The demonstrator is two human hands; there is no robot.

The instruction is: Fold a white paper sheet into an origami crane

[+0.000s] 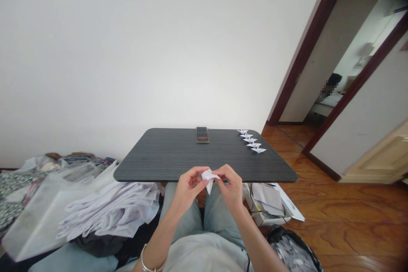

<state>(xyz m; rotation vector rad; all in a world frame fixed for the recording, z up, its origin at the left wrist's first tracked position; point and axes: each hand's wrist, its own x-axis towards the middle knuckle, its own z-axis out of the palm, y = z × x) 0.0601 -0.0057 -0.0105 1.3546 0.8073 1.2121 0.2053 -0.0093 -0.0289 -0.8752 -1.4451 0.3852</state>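
1. My left hand is closed in a pinch, thumb and fingers gripping the left side of a small piece of folded white paper.
2. My right hand pinches the same piece from its right side, so I have it gripped between both hands. The fingers hide part of it, and I cannot make out every fold.
3. On my feed the paper lies across the line of the near edge of the desk, around the middle of that edge, with one pointed end directed down toward the lap. I cannot tell whether it touches the desktop.
4. Near the far right corner of the desk I have five white paper cranes in a slanting row, wings spread, running from the far edge toward the near right corner. They are well apart from my hands.
5. By the middle of the far edge I see a phone; what its screen shows is too small for me to read.
6. Past the near left corner, lower than the desktop, there is a heap of pale cloth.
7. Below the near right corner I have a white box with papers in it, and just beside it a black bag full of pale scraps.
8. A bracelet circles my left wrist.
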